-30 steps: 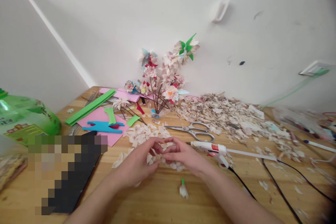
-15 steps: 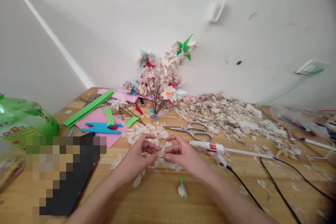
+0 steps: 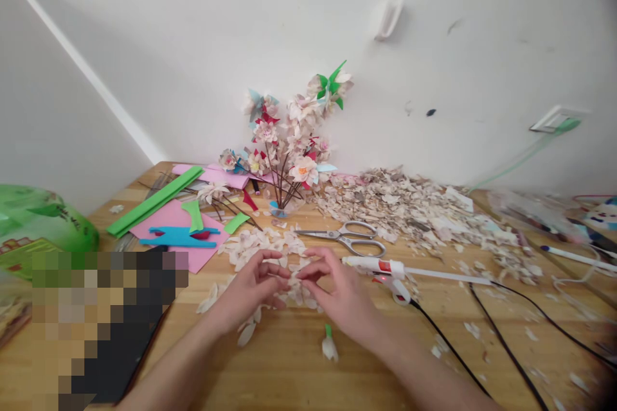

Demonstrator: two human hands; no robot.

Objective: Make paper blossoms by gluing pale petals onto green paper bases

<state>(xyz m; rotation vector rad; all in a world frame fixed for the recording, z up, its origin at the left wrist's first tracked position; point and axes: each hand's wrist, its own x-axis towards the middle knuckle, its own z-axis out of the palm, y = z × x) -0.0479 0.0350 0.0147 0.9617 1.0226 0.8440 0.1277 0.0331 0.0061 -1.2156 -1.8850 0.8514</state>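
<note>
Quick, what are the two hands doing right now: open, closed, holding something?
Left hand: open, fingers loosely curled over small, white, papery-looking petals.
Right hand: thumb and index finger close together; whether they pinch a petal cannot be told.

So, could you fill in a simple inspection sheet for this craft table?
Surface: wooden table, littered.
Things at hand: white petals around the hands; small white bud with a green end, nearer the viewer.
Clutter: heap of scraps, back right; coloured paper, left; scissors beyond the hands.
Hands: left hand and right hand close together, half curled; any grip unclear.
Cables: black cables on the right, one leading to the glue gun.
Surroundings: white wall; flowers stand in front.
</note>
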